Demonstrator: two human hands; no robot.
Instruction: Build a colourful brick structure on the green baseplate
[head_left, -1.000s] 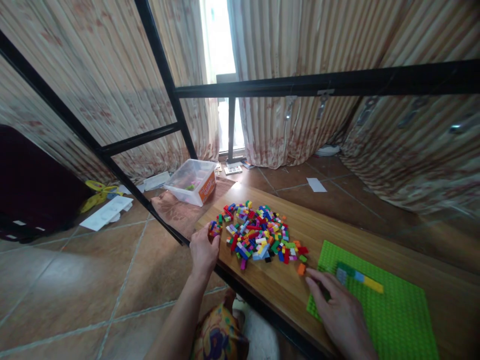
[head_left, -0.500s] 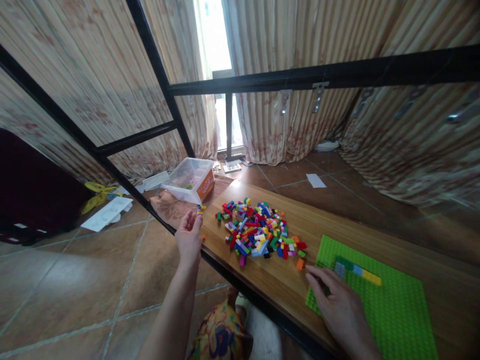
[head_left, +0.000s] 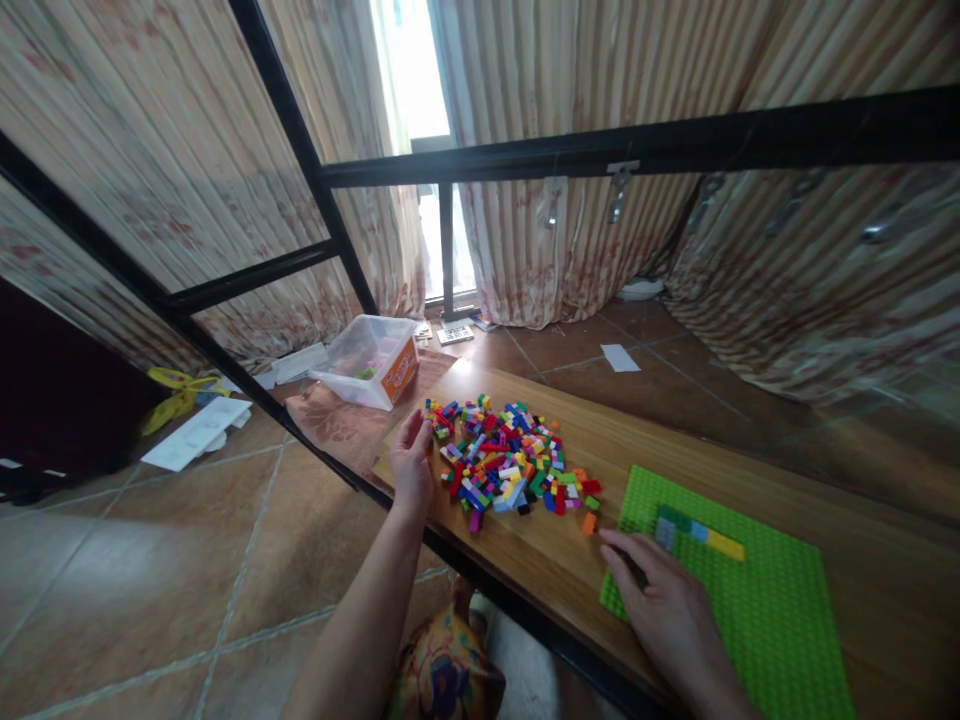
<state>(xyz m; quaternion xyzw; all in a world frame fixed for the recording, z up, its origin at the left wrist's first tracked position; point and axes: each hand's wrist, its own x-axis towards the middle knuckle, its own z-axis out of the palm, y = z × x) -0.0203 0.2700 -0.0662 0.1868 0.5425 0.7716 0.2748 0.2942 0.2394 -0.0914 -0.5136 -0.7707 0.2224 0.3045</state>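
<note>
My left hand (head_left: pixel 412 465) is at the left edge of a pile of small building bricks (head_left: pixel 495 460). Its thumb and fingers pinch a small cluster of toy bricks (head_left: pixel 430 408), with yellow and blue showing. My right hand (head_left: pixel 664 595) rests over the near-left part of a green studded baseplate (head_left: pixel 772 610), thumb and forefinger apart, with nothing visible between them. An orange brick (head_left: pixel 589 523) lies just beyond its fingertips. On the baseplate stands a joined row of dark green, grey, light blue and yellow bricks (head_left: pixel 724 544).
The pile and baseplate lie on a wooden tabletop (head_left: pixel 547 560). A clear plastic box (head_left: pixel 367 360) with an orange label stands beyond its left end. Black metal bars (head_left: pixel 525 165) cross above and left. Papers (head_left: pixel 196 432) and a yellow bag (head_left: pixel 180 392) lie on the tiled floor.
My left hand has moved rightward, from off the table's edge to the pile, still pinching the brick cluster. My right hand stays over the baseplate. The view has shifted slightly.
</note>
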